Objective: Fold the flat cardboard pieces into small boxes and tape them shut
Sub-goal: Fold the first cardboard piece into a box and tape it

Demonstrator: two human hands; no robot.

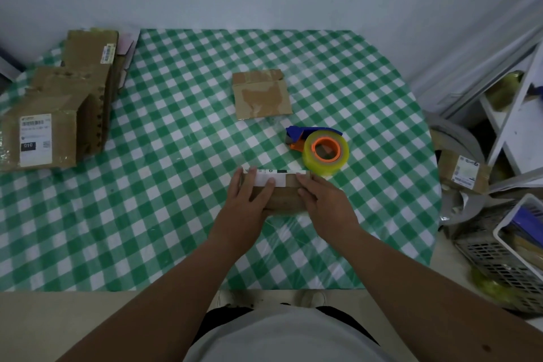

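A small brown cardboard box (286, 195) with a white label on its top far edge sits on the checked table, near the middle. My left hand (249, 200) lies over its left half with fingers stretched flat on the label. My right hand (321, 201) rests on the right half, fingers extended along the top. A flat cardboard piece (261, 94) with tape marks lies farther back. A tape dispenser (321, 147) with a yellowish roll, orange core and blue handle stands just beyond the box to the right.
Several larger cardboard boxes (55, 114) with labels stack at the table's left. The green-and-white checked cloth (164, 185) covers the table. Off the right edge stand a white shelf (517, 114), a labelled box (464, 173) and wire baskets (505, 256).
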